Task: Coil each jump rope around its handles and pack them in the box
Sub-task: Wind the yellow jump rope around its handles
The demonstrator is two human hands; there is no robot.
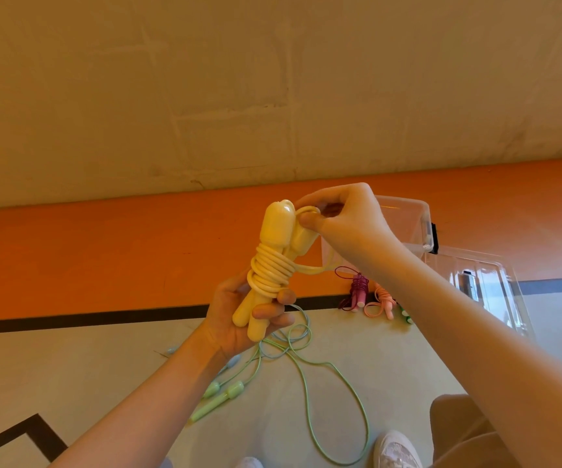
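wall (273,79): beige, scuffed | floor (70,251): orange band, black line, pale green area

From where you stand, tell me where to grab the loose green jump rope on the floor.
Grip the green jump rope by its two handles, which lie side by side at its left end. Come from above, closing round both together; they are thick and rigid, while the thin cord sprawls in slack loops to their right and would only trail.
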